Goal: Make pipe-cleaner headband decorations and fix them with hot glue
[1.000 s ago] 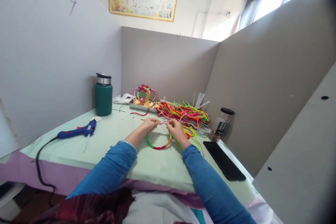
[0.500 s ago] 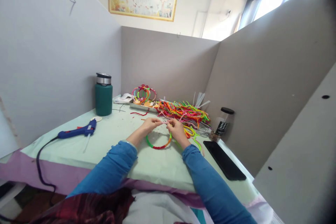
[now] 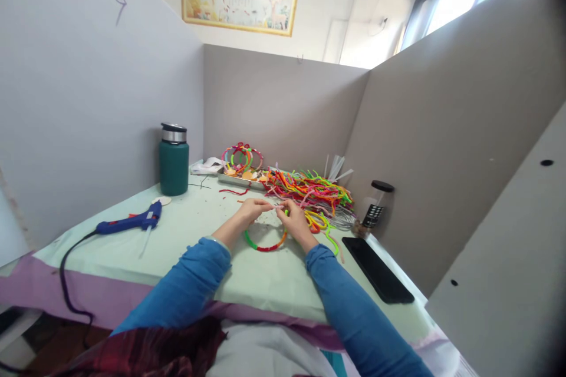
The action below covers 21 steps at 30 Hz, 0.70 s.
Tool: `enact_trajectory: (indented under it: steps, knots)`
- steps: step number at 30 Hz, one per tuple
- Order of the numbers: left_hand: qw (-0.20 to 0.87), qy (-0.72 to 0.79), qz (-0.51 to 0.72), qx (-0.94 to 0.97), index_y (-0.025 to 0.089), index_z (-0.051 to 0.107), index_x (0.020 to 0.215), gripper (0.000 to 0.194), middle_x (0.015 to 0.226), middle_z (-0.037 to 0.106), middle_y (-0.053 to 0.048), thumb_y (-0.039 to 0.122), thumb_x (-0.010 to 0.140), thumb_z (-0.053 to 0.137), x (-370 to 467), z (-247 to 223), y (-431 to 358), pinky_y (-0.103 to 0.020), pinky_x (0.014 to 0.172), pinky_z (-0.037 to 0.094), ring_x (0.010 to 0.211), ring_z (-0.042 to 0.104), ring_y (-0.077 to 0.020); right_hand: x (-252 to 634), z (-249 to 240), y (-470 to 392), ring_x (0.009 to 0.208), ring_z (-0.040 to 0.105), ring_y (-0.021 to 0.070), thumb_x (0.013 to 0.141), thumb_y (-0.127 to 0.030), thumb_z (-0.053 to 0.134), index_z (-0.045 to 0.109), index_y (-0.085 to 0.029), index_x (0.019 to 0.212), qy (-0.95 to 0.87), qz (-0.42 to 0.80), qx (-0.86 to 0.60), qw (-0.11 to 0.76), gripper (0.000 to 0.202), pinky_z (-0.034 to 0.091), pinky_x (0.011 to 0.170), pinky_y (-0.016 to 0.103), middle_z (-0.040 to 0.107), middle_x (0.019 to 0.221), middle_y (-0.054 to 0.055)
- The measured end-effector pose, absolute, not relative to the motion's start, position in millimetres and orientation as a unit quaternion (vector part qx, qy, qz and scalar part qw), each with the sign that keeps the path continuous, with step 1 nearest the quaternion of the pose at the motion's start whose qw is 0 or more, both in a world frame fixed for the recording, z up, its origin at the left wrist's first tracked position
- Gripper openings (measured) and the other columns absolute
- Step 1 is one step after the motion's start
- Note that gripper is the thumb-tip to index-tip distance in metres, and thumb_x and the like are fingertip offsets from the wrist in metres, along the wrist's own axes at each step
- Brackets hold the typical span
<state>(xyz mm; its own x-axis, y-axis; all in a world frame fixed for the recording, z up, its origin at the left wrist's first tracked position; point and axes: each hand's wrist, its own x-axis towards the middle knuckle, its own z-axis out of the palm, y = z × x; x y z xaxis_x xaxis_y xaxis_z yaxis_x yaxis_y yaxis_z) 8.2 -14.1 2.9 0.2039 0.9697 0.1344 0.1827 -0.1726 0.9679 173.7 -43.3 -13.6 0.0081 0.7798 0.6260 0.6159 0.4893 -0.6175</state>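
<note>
A ring wrapped in green, red and orange fuzzy pipe cleaner point(image 3: 266, 248) hangs below my two hands, its coloured lower arc facing me. My left hand point(image 3: 250, 212) pinches the ring's upper left part, fingers pressed together. On the other side my right hand point(image 3: 293, 221) is closed at the top of the ring, thumb and fingertips on a pale pink pipe cleaner point(image 3: 277, 207) between the hands. Bright green fuzz shows by the right fingers. My fingers hide much of the ring's top.
Behind my hands lies a heap of colourful pipe cleaners point(image 3: 309, 188), beside a metal tray point(image 3: 239, 181) with finished-looking rings. A blue glue gun point(image 3: 128, 222) and green bottle point(image 3: 174, 162) stand left. A black phone point(image 3: 378, 271) and clear jar point(image 3: 375, 209) are right. Grey partitions enclose the table.
My right hand has shifted slightly left and turned at the pink pipe cleaner, so green fuzz now shows by its fingers. My left hand stays nearly still on the ring.
</note>
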Motion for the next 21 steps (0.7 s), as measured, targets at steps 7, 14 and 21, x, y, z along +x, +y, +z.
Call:
enact_trajectory:
  steps: [7,14,21]
  knots:
    - [0.455,0.457,0.453,0.616,0.014,0.073,0.075,0.022,0.033,0.031,0.008,0.033,0.064,0.075,7.3,3.1,-12.1,-0.027,0.043,0.01,0.034,0.021,-0.0069,175.1,-13.0,-43.4,0.068,0.062,0.0168,0.081,-0.027,0.05,0.063,-0.018,0.097,-0.707,0.088,-0.494,0.498,0.023,0.043,0.062,0.026,0.069,0.08,0.004]
    - [0.441,0.449,0.449,0.634,0.015,0.073,0.076,0.02,0.034,0.03,0.007,0.033,0.066,0.072,6.1,4.6,-14.0,-0.026,0.044,0.014,0.036,0.024,-0.008,176.3,-11.2,-45.2,0.067,0.063,0.017,0.082,-0.028,0.049,0.068,-0.018,0.093,-0.695,0.085,-0.514,0.496,0.024,0.044,0.062,0.026,0.071,0.074,0.003]
    - [0.426,0.453,0.427,0.656,0.015,0.072,0.075,0.025,0.036,0.033,0.007,0.039,0.067,0.072,5.9,2.5,-12.3,-0.027,0.043,0.012,0.035,0.023,-0.0072,173.6,-7.8,-49.5,0.049,0.059,0.013,0.079,-0.024,0.048,0.067,-0.017,0.084,-0.679,0.118,-0.525,0.499,0.02,0.042,0.052,0.023,0.07,0.068,0.001]
